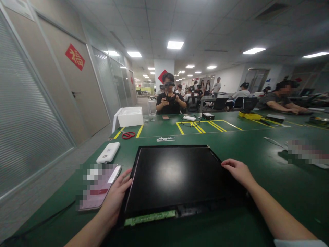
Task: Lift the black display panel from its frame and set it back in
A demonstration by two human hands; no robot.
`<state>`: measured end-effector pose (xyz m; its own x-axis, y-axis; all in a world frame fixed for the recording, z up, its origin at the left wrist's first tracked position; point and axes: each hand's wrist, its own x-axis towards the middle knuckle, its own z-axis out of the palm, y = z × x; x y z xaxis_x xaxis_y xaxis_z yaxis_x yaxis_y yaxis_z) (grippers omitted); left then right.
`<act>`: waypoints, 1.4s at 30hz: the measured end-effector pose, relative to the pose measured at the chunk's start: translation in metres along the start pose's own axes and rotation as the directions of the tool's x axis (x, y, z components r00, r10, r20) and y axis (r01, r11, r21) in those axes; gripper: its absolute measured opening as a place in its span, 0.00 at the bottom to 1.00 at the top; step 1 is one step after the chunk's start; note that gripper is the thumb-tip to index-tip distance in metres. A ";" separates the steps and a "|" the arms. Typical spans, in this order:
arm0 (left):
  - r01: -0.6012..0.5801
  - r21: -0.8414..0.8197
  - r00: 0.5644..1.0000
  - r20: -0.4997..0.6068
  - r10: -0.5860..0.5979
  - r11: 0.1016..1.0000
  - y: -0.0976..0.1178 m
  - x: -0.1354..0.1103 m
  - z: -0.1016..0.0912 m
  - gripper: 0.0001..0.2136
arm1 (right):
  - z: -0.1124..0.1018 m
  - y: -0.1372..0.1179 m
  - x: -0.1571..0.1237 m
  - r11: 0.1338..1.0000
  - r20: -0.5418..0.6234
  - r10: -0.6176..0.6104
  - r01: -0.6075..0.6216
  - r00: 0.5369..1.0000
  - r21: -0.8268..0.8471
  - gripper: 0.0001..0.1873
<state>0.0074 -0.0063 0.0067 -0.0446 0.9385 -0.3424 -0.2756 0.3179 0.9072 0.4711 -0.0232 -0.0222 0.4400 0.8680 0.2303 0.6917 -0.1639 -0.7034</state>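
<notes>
A black display panel in a dark frame is in front of me, its dark screen face up and reflecting a light. A strip of green circuit board runs along the left part of its near edge. My left hand grips the panel's left edge, thumb and fingers at the frame. At the right edge, my right hand pinches the frame between thumb and fingers. Beside my left hand lies a pinkish flat pack, partly blurred out. A white power bank lies beyond it.
Red-handled scissors and a white box sit on the green table's far left. Small white pieces lie beyond the panel. Across the table is a person holding a dark object. Another cable-bearing item is right.
</notes>
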 end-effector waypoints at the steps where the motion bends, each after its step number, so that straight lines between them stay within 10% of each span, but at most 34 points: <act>1: -0.002 -0.009 1.000 0.004 0.003 1.000 0.000 0.001 0.000 0.29 | 0.000 0.000 0.000 1.000 0.004 0.003 -0.003 1.000 -0.004 0.11; 13: 0.035 0.028 0.998 0.045 -0.036 0.999 0.000 -0.002 -0.002 0.31 | -0.001 -0.002 -0.001 1.000 0.006 0.009 -0.008 1.000 -0.007 0.12; 26: -0.232 0.236 0.966 0.174 0.194 0.944 0.000 0.000 -0.008 0.26 | 0.001 0.003 0.002 1.000 -0.003 -0.006 0.006 1.000 -0.024 0.11; 42: -0.306 0.118 0.913 0.319 0.255 0.945 -0.006 -0.009 -0.003 0.30 | 0.001 0.001 0.001 1.000 -0.012 -0.004 0.004 1.000 -0.018 0.11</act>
<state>0.0069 -0.0168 0.0035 0.1957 0.9807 -0.0027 -0.1336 0.0294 0.9906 0.4717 -0.0223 -0.0237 0.4441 0.8630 0.2410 0.7034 -0.1691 -0.6904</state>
